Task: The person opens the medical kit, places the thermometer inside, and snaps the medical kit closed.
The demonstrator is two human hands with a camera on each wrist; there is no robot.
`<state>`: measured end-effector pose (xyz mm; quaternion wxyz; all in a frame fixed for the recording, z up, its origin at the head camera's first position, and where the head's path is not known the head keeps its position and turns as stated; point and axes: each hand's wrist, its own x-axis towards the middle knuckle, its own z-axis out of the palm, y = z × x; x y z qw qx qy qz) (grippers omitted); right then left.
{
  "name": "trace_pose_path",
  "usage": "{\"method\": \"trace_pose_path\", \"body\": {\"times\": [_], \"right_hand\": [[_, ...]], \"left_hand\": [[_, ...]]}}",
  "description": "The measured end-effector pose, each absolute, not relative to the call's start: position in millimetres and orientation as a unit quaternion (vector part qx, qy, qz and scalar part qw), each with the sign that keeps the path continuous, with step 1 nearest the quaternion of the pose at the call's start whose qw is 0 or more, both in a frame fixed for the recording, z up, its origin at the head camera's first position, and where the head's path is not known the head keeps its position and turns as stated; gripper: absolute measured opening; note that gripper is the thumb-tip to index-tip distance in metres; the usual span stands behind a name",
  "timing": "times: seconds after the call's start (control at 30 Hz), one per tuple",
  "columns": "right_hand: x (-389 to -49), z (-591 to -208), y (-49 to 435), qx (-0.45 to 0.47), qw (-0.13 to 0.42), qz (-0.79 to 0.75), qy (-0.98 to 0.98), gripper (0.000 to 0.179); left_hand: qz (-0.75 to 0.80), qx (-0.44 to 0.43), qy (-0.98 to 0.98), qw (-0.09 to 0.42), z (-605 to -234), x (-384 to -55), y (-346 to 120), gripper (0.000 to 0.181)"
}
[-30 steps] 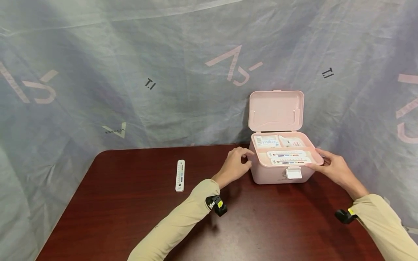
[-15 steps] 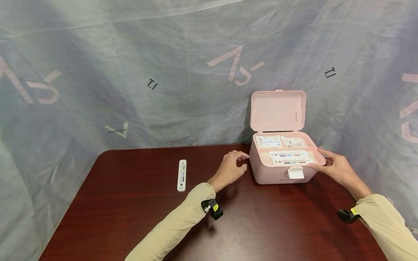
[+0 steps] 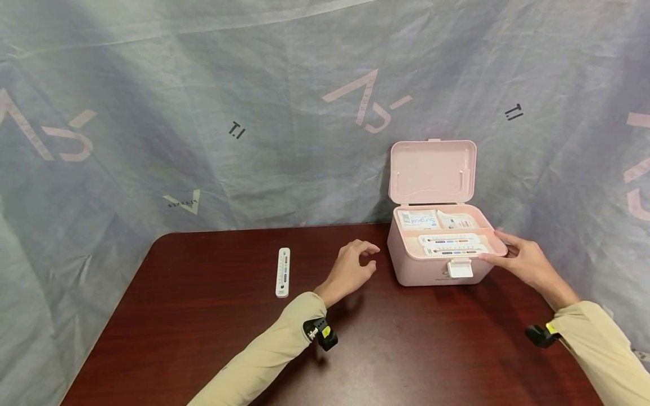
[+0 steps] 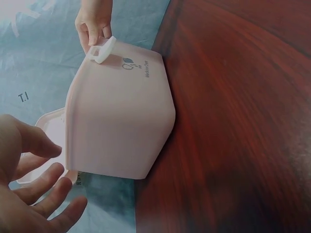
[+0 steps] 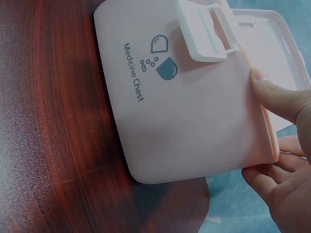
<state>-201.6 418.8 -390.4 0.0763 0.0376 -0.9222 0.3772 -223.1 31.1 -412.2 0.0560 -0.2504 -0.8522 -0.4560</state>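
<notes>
A pink medicine chest point(image 3: 421, 270) stands at the back right of the table with its lid point(image 3: 433, 172) raised. Two white thermometers point(image 3: 449, 239) lie in the front part of its tray, and a surgical packet point(image 3: 419, 219) sits behind them. At the chest's right front corner my right hand point(image 3: 528, 262) grips the rim, thumb on the front and fingers on the side, as the right wrist view shows. My left hand point(image 3: 350, 268) is in the air left of the chest, apart from it, fingers loosely bent and holding nothing. Another thermometer point(image 3: 282, 272) lies on the table to the left.
The dark red wooden table point(image 3: 203, 338) meets a grey cloth backdrop point(image 3: 284, 113) at its far edge. A second white packet point(image 3: 455, 221) lies in the chest's rear right compartment. The white latch point(image 3: 460, 268) sticks out from the chest's front.
My left hand has drawn away from the chest's left side, moving left and slightly toward me. The right hand keeps its hold on the chest's corner. The view has shifted slightly.
</notes>
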Motion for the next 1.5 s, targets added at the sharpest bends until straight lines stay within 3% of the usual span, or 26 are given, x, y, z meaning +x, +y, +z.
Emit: {"method": "trace_pose_path", "body": {"times": [1.5], "right_hand": [[-200.5,-391.8,422.1,0.034,0.078,0.379,-0.922,0.080]], "left_hand": [[-0.464,-0.193,-0.859,0.099,-450.5,-208.3,-18.2,0.025]]}}
